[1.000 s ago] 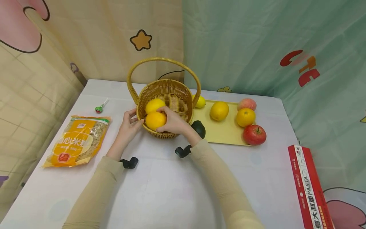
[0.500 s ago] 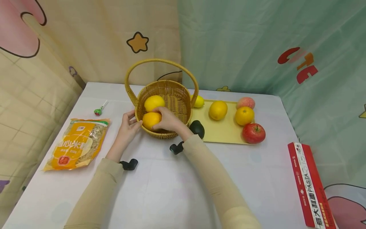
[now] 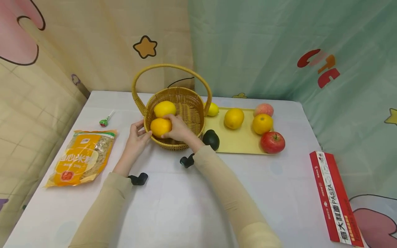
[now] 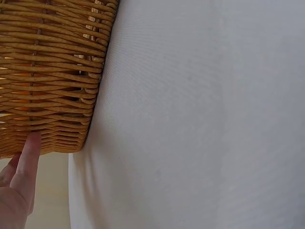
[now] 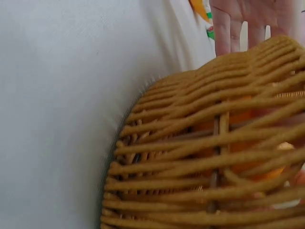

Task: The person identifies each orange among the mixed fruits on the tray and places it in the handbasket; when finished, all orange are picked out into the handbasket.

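A wicker basket (image 3: 175,146) with a tall arched handle stands at the table's back. My right hand (image 3: 180,131) reaches over its rim and holds an orange (image 3: 160,127) between thumb and fingers, low at the basket's left side. A yellow fruit (image 3: 165,109) lies just behind that orange. At the basket's outer left wall is my left hand (image 3: 136,140), its thumb near the rim. In the left wrist view its extended fingers (image 4: 29,157) touch the weave. Through the slats in the right wrist view, the orange is partly hidden.
Right of the basket, a yellow tray (image 3: 235,146) bears a lemon (image 3: 213,109), a larger yellow fruit (image 3: 234,118), an orange, a peach (image 3: 264,110), an apple (image 3: 272,142) and an avocado (image 3: 211,139). A grain bag (image 3: 82,158), lollipop (image 3: 104,122) and pasta box (image 3: 336,199) lie around.
My right hand has shifted the orange leftward inside the basket, toward its left wall. The left hand stays at the basket's side. The whole head view has drifted slightly.
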`<state>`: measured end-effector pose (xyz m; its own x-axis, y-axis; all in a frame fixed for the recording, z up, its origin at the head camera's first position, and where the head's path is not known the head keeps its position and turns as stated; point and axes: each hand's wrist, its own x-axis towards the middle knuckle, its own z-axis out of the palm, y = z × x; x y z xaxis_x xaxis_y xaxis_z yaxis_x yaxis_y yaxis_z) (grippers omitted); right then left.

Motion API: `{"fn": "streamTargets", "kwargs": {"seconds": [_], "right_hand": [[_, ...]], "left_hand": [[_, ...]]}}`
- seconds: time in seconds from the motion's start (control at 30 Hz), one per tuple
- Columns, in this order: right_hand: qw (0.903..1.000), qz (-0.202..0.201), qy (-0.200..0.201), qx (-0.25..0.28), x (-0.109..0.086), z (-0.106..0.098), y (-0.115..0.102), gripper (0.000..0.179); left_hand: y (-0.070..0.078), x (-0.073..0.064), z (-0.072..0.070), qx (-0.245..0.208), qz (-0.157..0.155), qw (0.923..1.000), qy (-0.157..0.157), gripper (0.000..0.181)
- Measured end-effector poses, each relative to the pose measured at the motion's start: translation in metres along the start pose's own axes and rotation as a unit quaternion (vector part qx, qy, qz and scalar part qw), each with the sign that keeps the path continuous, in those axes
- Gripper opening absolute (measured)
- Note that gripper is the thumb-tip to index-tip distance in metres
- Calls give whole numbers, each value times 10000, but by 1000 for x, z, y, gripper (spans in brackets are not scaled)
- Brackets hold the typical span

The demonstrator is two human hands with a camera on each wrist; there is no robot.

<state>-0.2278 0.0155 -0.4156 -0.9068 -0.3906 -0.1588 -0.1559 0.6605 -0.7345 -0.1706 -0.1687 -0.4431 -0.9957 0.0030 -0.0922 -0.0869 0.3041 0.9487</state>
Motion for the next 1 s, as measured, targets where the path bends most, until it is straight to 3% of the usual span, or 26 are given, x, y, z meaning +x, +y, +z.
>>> {"fn": "streamTargets", "kwargs": {"seconds": [0.23,0.57,0.77,1.0], "right_hand": [[9994,129,307,-15,2,5,-5,75],[9998,20,198,66,-8,-4,-3,78],[9991,-257,317,71,-31,-30,0,68],[9909,-583,817,892,-71,-68,26,46]], "left_hand": [[-1,-3,-3,19,15,10000,-1,67],[-1,-2,0,60,87,9999,28,66],[0,-1,0,84,132,9999,35,67],[-1,-2,0,88,86,9999,78,65]]}}
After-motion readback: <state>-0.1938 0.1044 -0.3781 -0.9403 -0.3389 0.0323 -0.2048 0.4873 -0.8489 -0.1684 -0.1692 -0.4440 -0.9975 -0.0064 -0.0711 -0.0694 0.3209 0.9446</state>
